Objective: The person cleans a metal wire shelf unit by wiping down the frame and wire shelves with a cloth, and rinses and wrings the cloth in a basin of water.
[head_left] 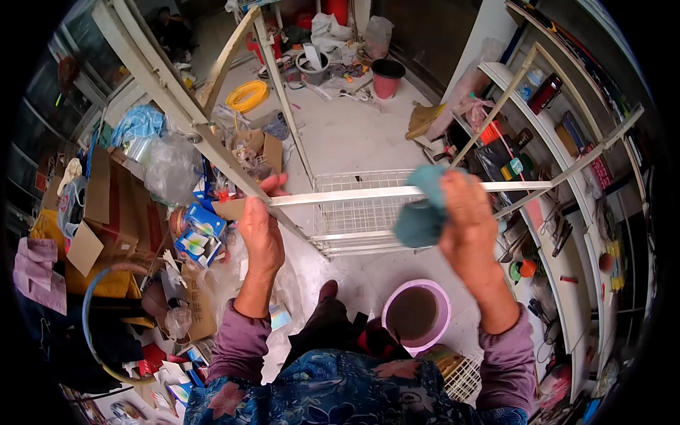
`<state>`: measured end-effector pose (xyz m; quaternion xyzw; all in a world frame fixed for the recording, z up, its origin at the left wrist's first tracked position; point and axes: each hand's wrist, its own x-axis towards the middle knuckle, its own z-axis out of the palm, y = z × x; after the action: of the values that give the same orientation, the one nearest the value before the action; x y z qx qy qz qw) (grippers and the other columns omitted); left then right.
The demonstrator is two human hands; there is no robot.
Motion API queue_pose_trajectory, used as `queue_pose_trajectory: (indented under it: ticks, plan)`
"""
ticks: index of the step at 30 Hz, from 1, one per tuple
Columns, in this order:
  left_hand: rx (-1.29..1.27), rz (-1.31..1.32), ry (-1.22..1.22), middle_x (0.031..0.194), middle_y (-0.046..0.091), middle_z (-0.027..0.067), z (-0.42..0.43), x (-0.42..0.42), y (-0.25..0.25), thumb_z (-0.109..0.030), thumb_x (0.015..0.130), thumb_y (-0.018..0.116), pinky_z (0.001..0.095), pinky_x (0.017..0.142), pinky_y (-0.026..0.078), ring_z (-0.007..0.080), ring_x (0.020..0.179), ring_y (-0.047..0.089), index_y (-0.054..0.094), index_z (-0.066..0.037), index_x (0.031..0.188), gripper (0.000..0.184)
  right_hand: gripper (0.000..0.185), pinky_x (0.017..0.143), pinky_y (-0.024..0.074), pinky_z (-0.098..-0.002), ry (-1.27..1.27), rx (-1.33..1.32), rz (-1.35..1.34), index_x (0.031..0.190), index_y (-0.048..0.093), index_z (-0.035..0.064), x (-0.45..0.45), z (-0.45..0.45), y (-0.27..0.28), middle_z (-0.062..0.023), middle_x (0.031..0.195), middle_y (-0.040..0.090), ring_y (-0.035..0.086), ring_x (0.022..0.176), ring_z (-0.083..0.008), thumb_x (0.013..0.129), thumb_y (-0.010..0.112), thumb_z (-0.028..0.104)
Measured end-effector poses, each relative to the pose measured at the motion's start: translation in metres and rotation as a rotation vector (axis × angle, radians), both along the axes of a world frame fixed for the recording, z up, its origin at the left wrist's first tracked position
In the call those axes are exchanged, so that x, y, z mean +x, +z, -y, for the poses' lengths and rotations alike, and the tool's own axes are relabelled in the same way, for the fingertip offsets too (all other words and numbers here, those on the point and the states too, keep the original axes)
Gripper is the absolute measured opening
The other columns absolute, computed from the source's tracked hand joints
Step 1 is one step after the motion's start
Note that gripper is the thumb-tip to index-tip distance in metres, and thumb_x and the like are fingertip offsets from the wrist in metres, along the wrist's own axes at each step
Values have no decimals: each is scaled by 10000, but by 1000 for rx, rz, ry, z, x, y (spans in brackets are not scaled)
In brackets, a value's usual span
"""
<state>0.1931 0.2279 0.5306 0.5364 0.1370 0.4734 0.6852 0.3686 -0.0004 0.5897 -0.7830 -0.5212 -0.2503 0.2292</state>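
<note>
A white metal rack frame (340, 195) stands in front of me, its crossbar running from left to right. My left hand (259, 232) is wrapped around the frame at the left end of that crossbar, by the slanted post. In my right hand (467, 230) is a teal cloth (419, 221), folded over the crossbar right of its middle and pressed against it. Part of the bar is hidden under the cloth. Below the crossbar sits a white wire-mesh shelf (358, 216) of the frame.
A pink-purple basin (447, 312) of murky water stands on the floor by my feet. Cardboard boxes (113, 212), plastic bags and packets crowd the left. Shelving (531, 117) with bottles and tools lines the right. Farther back are a yellow hose coil (247, 96) and a red bucket (387, 83).
</note>
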Motion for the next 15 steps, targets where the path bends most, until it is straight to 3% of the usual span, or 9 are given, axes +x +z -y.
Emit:
queue_pose_trajectory:
  ticks: [1, 4, 9, 12, 14, 15]
  plan:
    - [12, 5, 0, 1109, 543, 144, 0, 1, -1, -355, 927, 422, 287, 838, 394, 137, 898, 505, 478, 42, 1165, 466, 592, 877, 458, -419, -33, 25, 31, 1176, 508, 32, 17, 17, -1, -174, 1172, 538, 505, 1080, -402, 606, 480, -126]
    - [91, -94, 117, 835, 528, 22, 0, 2, -3, -319, 884, 525, 230, 679, 388, 85, 759, 477, 548, 8, 1040, 362, 591, 944, 397, -417, -138, 76, 28, 1164, 510, 28, 64, 64, 0, -190, 1142, 550, 508, 1076, -386, 602, 444, -142]
    - [132, -166, 152, 729, 513, -9, 0, 1, 8, -202, 836, 608, 211, 612, 395, 70, 660, 467, 563, -9, 904, 210, 503, 954, 377, -398, -401, 62, -5, 1071, 568, 0, 98, 103, 10, -210, 1102, 562, 516, 1061, -378, 621, 395, -143]
    - [189, -230, 189, 664, 493, -13, -4, 3, 13, -157, 822, 617, 210, 532, 395, 67, 590, 460, 550, -24, 805, 149, 490, 947, 384, -380, -297, 177, -146, 1067, 583, -8, 103, 102, 10, -218, 1086, 574, 535, 1043, -368, 617, 426, -120]
    - [77, -172, 206, 607, 471, -3, -4, 11, 4, -147, 819, 609, 207, 426, 368, 65, 498, 442, 501, -44, 720, 179, 466, 935, 391, -347, -263, 140, -423, 1036, 599, -26, 76, 75, 38, -222, 1073, 585, 559, 1029, -331, 594, 469, -99]
    - [87, -142, 234, 590, 466, -2, -4, 13, 0, -137, 816, 595, 207, 404, 353, 63, 460, 427, 488, -41, 714, 175, 430, 914, 400, -307, -91, 156, -551, 1012, 604, -38, 69, 59, 49, -206, 1074, 595, 572, 1022, -290, 596, 503, -78]
